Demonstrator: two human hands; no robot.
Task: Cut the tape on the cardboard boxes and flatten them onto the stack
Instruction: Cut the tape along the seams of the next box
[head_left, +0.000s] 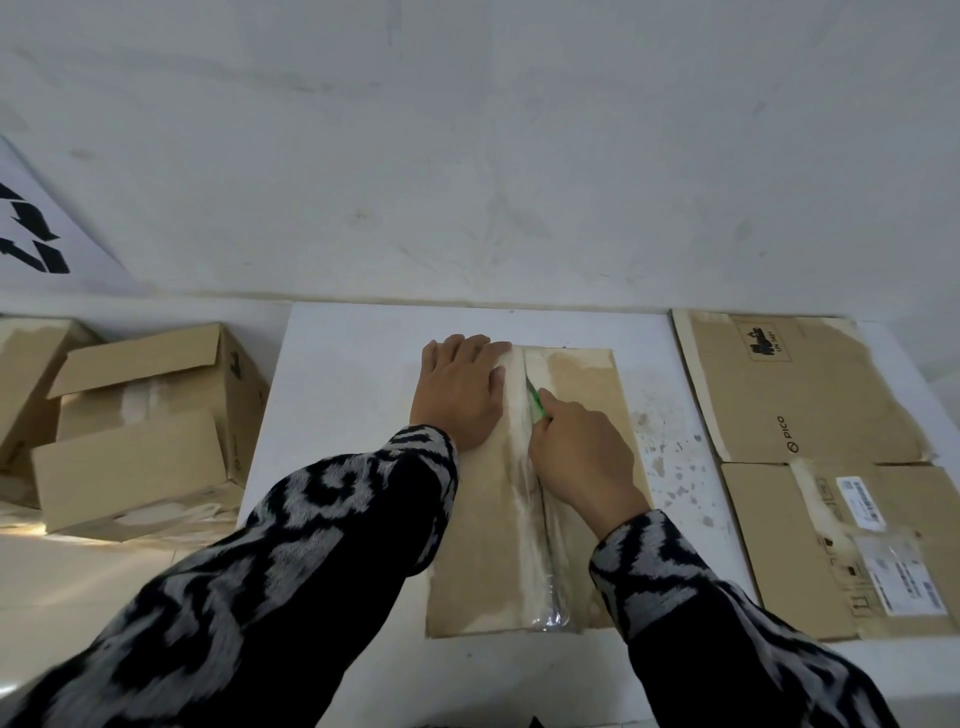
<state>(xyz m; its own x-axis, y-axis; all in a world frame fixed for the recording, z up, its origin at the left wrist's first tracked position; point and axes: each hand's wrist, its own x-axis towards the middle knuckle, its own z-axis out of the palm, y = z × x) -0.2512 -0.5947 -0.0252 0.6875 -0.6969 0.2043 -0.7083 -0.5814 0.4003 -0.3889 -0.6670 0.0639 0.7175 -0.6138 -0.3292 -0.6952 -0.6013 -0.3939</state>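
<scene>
at the moment of inspection a closed cardboard box (483, 519) lay on the white table (353, 364), its taped centre seam (524, 499) running away from the person. the left hand (462, 395) lay flat on the box's far left portion, fingers straight and pressing down just beside the seam, holding nothing. the right hand (582, 457) was clenched around a green-handled cutter (535, 402), whose tip sat in the seam toward the far end of the box. tape nearer the person looked wrinkled and lifted (whether it was cut right through could not be told).

to the right, touching the table's edge, was the stack of flattened boxes (810, 415). to the left, well apart from the work, stood several unflattened boxes (156, 431), one with flaps open.

judgement: the tape-cutting step was in hand; flattening was not yet done.

risks noted:
- the left thumb and forefinger sat near the blade's line; a slip sideways from uneven pressure could bring the blade onto them.
- if the blade rode over the tape instead of through it, the flaps would stay joined and resist folding.
- too deep a cut could snag the cardboard and jerk the box, since only one hand steadied it.
</scene>
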